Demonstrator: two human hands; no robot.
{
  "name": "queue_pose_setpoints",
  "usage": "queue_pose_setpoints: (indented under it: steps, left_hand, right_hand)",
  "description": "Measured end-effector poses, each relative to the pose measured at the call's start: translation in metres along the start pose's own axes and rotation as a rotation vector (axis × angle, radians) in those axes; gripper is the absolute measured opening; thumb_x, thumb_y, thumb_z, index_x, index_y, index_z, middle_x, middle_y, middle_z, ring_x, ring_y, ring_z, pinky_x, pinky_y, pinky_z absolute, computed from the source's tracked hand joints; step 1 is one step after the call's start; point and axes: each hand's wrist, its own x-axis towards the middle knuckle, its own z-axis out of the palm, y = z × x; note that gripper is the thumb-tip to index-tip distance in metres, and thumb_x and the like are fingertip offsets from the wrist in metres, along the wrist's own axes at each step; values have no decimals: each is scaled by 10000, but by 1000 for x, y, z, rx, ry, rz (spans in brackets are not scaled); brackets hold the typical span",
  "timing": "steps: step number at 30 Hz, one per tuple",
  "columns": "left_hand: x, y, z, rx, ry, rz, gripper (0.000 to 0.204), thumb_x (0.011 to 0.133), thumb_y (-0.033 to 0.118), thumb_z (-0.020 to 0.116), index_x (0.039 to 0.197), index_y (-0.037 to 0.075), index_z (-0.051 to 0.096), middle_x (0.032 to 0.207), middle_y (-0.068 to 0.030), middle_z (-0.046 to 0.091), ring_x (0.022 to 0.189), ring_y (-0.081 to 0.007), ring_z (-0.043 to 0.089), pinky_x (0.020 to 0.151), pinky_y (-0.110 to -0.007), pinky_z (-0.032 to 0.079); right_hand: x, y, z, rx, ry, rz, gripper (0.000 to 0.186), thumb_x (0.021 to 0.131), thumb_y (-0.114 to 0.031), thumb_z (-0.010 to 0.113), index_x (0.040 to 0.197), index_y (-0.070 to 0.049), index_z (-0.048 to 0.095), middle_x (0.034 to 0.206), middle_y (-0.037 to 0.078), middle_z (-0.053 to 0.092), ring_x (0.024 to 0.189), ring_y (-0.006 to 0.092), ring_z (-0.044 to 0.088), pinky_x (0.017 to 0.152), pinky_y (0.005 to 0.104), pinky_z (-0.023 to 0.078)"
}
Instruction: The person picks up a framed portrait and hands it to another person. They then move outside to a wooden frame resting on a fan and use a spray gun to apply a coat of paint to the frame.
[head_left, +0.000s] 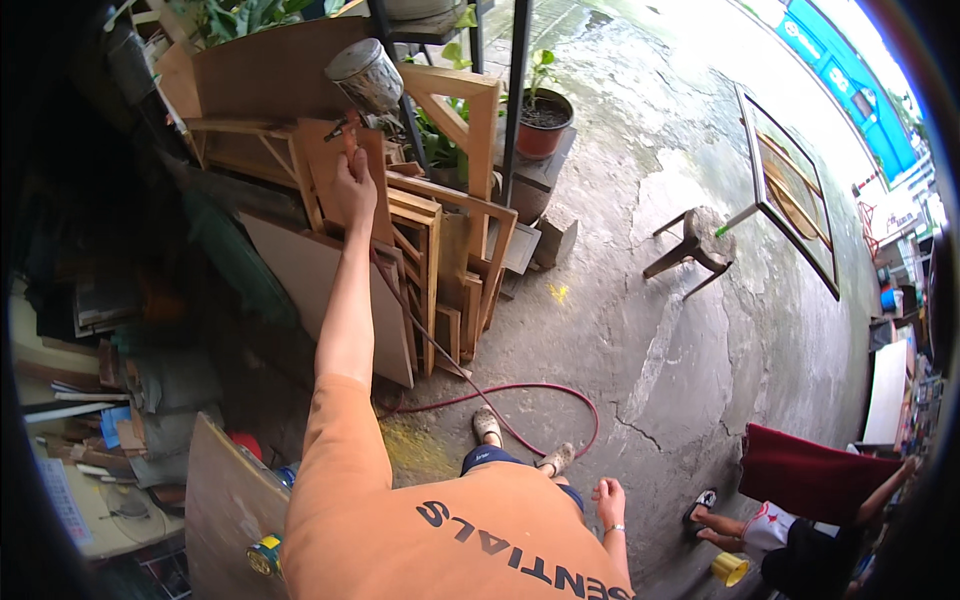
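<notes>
My left hand (354, 180) reaches forward, closed on an orange-handled metal tool (349, 135). A paint-spattered metal cylinder (363, 78) sits just above the tool; I cannot tell whether they are joined. Behind are a reddish-brown board (320, 165) and stacked wooden frames (430, 230) leaning together. A dark red hose (540, 388) runs down from beside the hand and loops on the floor by my feet. My right hand (608, 500) hangs low at my side, loosely closed with nothing visible in it.
Potted plant (538, 120) behind the frames; stool (705, 235) with a framed piece (833, 280) at right; cracked concrete floor (650, 360). Another person (775, 530) at lower right holds a maroon panel (800, 465), near a yellow bucket (730, 568). Cluttered shelf (80, 440) at left.
</notes>
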Motion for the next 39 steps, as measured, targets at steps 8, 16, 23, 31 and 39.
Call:
queue_pose_setpoints:
  steps: [8,16,23,31,39]
  left_hand:
    - [-84,150,-23,-290,-120,171,279,978,243,516,1027,-12,617,819,-68,636,697,-122,565,628,-279,443]
    - [-284,326,0,-623,-513,-119,236,930,185,597,1049,-18,612,700,14,537,600,-41,440,519,-228,342]
    - [-434,461,61,-985,-662,-324,256,953,187,540,1129,6,495,811,-3,548,709,-55,490,600,-223,407]
    - [-554,598,149,-1167,-900,-17,529,864,36,615,1313,7,336,1179,-107,473,1108,-201,487,916,-342,425]
    - [-602,673,210,-1247,-1114,-13,630,849,27,620,1288,30,168,1211,-155,378,1007,-211,489,895,-347,422]
  right_hand:
    - [4,-245,-14,85,80,-479,310,884,-173,638,1127,-18,524,909,145,647,805,228,648,716,322,509]
    - [-29,-420,-114,210,26,-1157,669,829,-206,709,1356,-13,345,1219,193,500,961,256,613,834,357,495]
    - [3,-383,-250,245,-36,-1013,694,810,-102,705,1373,1,313,1304,176,506,1022,261,632,827,337,509]
    - [60,-343,-410,260,295,-909,420,848,-185,695,1150,-28,450,938,120,613,712,176,627,533,301,494]
    - [100,-347,-519,569,331,-805,333,919,-180,620,1197,-14,544,770,25,568,479,62,536,433,214,442]
